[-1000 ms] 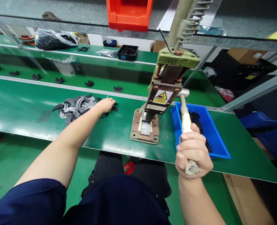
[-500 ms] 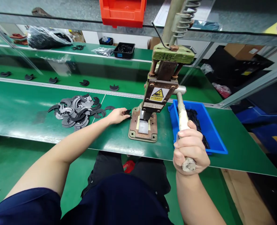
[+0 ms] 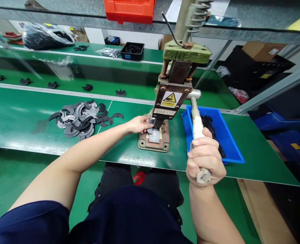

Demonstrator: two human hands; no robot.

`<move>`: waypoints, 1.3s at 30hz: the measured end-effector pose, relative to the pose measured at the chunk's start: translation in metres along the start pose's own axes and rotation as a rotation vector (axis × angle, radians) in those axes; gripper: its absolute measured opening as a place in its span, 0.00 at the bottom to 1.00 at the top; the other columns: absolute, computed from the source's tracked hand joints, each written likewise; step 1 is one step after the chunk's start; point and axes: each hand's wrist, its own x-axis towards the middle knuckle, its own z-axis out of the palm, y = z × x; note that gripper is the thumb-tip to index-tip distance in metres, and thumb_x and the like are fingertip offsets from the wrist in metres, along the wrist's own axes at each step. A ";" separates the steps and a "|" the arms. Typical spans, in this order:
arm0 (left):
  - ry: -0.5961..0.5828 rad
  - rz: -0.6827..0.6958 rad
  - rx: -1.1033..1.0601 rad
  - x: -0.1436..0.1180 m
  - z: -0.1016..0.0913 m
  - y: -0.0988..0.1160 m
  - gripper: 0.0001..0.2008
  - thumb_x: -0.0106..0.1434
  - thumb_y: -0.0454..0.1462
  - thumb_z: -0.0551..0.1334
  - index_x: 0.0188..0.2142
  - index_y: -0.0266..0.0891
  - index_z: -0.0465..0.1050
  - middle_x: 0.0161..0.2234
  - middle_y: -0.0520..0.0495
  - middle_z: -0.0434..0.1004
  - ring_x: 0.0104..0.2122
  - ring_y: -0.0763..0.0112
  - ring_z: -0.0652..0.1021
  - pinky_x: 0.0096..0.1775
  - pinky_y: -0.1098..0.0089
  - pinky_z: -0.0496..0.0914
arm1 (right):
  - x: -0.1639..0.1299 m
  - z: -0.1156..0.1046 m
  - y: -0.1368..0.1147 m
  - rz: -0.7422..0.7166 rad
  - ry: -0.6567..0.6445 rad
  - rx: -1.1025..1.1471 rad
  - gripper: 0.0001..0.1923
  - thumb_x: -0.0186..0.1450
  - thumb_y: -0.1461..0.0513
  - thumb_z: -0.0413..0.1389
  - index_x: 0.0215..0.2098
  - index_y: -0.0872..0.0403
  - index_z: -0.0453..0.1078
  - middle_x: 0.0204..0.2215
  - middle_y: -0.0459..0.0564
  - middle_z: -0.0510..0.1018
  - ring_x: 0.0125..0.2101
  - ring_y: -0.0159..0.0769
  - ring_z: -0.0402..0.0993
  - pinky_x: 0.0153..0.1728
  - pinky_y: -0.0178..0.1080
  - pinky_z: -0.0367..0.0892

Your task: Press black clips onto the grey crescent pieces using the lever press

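Observation:
Between the fingertips of my left hand (image 3: 140, 124) is a small dark curved part (image 3: 150, 128), held over the base plate (image 3: 153, 146) of a hand press, right beside the ram. The fingers partly hide its shape. My right hand (image 3: 205, 157) is wrapped round the tape-covered lever (image 3: 197, 125) of the press (image 3: 172, 91). A pale block (image 3: 154, 136) sits on the base under the ram. To the left of the press lies a heap of grey and black crescent-shaped parts (image 3: 80, 118), with a single crescent (image 3: 117, 115) lying nearer the press.
Right of the press stands a blue bin (image 3: 231, 142) holding black parts. Several curved parts lie spaced along the green strip behind the rail (image 3: 88, 95). A red bin (image 3: 129, 12) hangs overhead, and a black tray (image 3: 132, 51) stands at the back.
My left hand has moved right, bringing the curved part from beside the press to over its base. My right hand keeps its grip on the lever; the view has shifted slightly.

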 end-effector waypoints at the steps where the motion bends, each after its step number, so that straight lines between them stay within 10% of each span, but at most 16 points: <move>1: -0.006 -0.007 0.014 0.003 0.001 0.000 0.21 0.62 0.43 0.78 0.31 0.40 0.66 0.19 0.54 0.74 0.16 0.77 0.72 0.20 0.77 0.65 | 0.000 0.000 0.000 0.003 -0.004 -0.004 0.13 0.68 0.54 0.62 0.27 0.47 0.70 0.27 0.39 0.77 0.41 0.37 0.79 0.66 0.63 0.73; 22: -0.026 -0.149 -0.031 -0.007 0.010 0.014 0.16 0.66 0.44 0.74 0.38 0.37 0.72 0.29 0.44 0.83 0.20 0.74 0.78 0.24 0.74 0.72 | -0.002 -0.001 0.006 -0.034 0.004 0.008 0.13 0.66 0.54 0.62 0.26 0.47 0.69 0.26 0.39 0.77 0.40 0.37 0.79 0.65 0.62 0.73; 26: -0.113 0.057 0.001 -0.021 -0.038 0.011 0.18 0.66 0.48 0.72 0.43 0.36 0.77 0.45 0.36 0.86 0.32 0.67 0.84 0.34 0.67 0.77 | -0.001 0.000 0.005 -0.026 0.007 0.022 0.13 0.66 0.56 0.63 0.26 0.47 0.70 0.27 0.39 0.77 0.40 0.37 0.78 0.66 0.62 0.72; 30: 0.324 0.159 0.629 -0.018 -0.128 -0.005 0.15 0.63 0.42 0.71 0.48 0.39 0.82 0.46 0.40 0.86 0.46 0.59 0.84 0.50 0.63 0.77 | -0.002 0.002 0.005 -0.021 0.033 0.018 0.12 0.66 0.56 0.64 0.25 0.46 0.71 0.25 0.40 0.75 0.38 0.37 0.78 0.65 0.63 0.73; 33: 0.208 0.019 0.980 -0.012 -0.179 -0.024 0.26 0.59 0.39 0.71 0.58 0.41 0.80 0.59 0.40 0.82 0.56 0.54 0.81 0.58 0.62 0.74 | -0.002 0.003 0.006 -0.021 0.051 0.015 0.12 0.66 0.56 0.64 0.25 0.46 0.71 0.25 0.40 0.76 0.38 0.37 0.78 0.65 0.63 0.73; 39: 0.107 0.154 1.282 -0.006 -0.181 -0.052 0.24 0.73 0.45 0.59 0.63 0.40 0.78 0.62 0.39 0.79 0.62 0.56 0.78 0.64 0.63 0.67 | -0.002 0.002 0.006 -0.032 0.036 0.014 0.11 0.66 0.55 0.64 0.26 0.45 0.71 0.26 0.39 0.76 0.39 0.37 0.79 0.65 0.65 0.73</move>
